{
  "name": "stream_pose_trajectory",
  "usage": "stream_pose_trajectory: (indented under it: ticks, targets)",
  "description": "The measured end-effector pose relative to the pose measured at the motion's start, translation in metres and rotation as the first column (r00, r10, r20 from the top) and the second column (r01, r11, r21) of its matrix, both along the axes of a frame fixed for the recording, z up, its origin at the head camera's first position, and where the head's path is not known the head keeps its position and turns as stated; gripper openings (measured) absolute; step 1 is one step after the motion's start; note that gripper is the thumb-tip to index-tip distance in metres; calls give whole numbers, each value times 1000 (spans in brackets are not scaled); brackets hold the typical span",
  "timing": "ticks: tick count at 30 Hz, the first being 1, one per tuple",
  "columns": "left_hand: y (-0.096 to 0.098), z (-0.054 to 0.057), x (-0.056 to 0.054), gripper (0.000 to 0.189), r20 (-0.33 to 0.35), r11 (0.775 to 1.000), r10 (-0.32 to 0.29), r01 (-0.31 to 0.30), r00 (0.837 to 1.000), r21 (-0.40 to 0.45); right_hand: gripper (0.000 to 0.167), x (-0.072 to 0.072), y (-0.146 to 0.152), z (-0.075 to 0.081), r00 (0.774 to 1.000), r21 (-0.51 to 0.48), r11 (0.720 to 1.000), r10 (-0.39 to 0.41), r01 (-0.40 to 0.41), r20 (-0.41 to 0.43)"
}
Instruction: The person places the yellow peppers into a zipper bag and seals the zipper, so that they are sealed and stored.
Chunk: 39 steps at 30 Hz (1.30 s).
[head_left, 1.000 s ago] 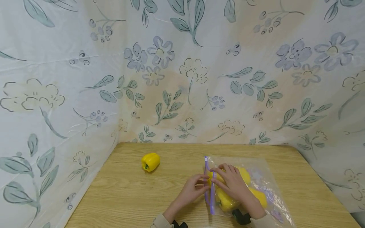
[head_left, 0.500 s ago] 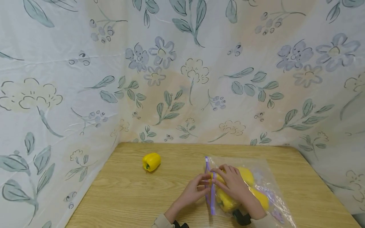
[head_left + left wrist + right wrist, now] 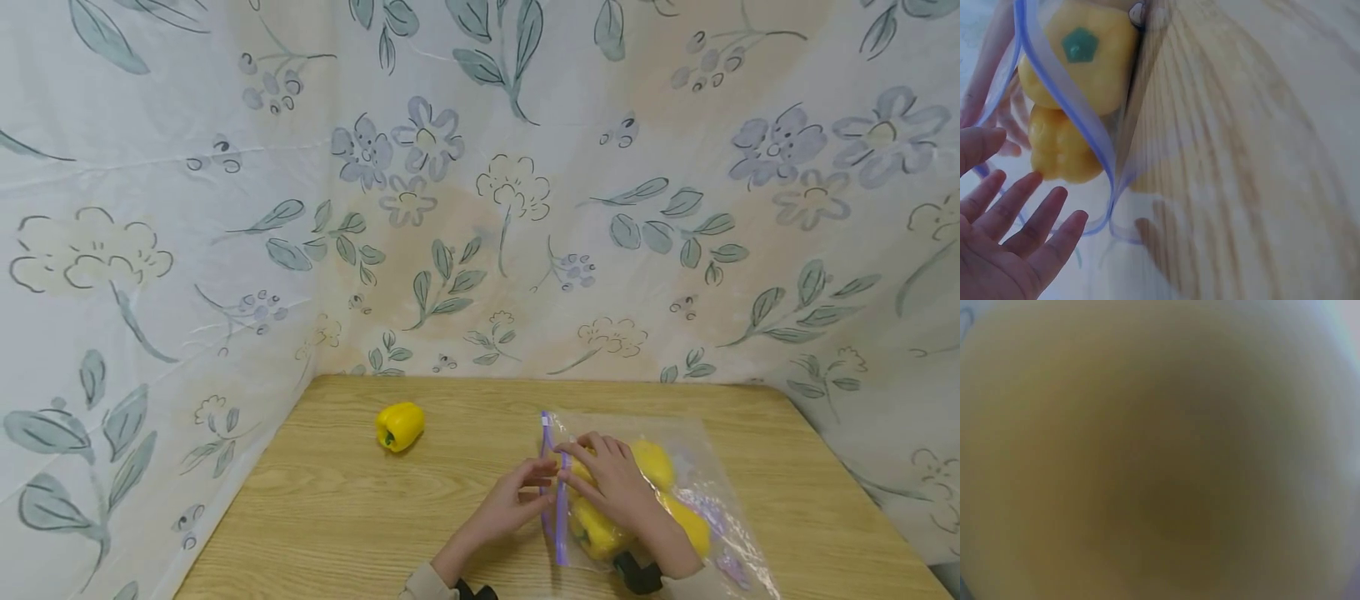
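Several yellow bell peppers (image 3: 652, 464) lie inside a clear zip bag (image 3: 697, 433) at the right front of the table. The bag lies on its side, its mouth toward the left and edged by a purple zip strip (image 3: 561, 533); a small white tab (image 3: 544, 420) sits at the strip's far end. In the left wrist view the mouth gapes, and two peppers show within — one presenting its green stem end (image 3: 1080, 47), the other resting against it. The left hand (image 3: 512, 500) stands at this mouth with fingers spread wide, gripping nothing; whether its fingertips touch the strip cannot be told. The right hand (image 3: 611, 483) rests over the upper face of the bag, above the peppers, its fingers extended toward the purple edge in a loose spread. Purple printed patches (image 3: 731, 568) mark the film beyond. Each wrist bears a black device (image 3: 637, 573) next to a beige sleeve (image 3: 697, 585). One further yellow pepper (image 3: 400, 427) lies well apart on the wood-grained table (image 3: 322, 508), toward the far left. Behind and at both sides hangs a pale floral cloth (image 3: 465, 292). The right wrist view is a brownish-yellow blur — its contents cannot be identified.
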<state>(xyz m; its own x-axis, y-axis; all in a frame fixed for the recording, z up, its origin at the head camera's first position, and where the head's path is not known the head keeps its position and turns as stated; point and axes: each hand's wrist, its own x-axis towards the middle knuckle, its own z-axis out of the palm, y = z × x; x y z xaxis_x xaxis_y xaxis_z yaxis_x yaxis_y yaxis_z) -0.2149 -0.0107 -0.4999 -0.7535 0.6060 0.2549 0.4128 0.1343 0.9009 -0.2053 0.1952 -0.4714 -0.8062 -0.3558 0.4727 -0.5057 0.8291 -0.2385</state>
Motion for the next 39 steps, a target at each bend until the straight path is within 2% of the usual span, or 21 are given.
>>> stream_pose_trajectory:
  ticks: [13, 17, 22, 32, 39]
  targets:
    - [-5, -3, -4, 40, -11, 1000, -6, 6, 1000, -27, 35, 1, -1, 2, 1000, -2, 1000, 4, -4, 8]
    - [-7, -2, -6, 40, -34, 999, 3, -4, 999, -38, 35, 1, -1, 2, 1000, -7, 1000, 3, -3, 18]
    - [-11, -1, -9, 38, -73, 998, 33, -36, 997, -51, 36, 1, 0, 2, 1000, -4, 1000, 3, -3, 20]
    - [-22, 6, -15, 37, -77, 987, 100, -108, 992, -115, 35, 0, 1, 1, 1000, 5, 1000, 6, -7, 18]
    - [-34, 7, -21, 37, -83, 979, 151, -161, 985, -124, 34, -1, 0, 1, 1000, 1, 1000, 8, -8, 14]
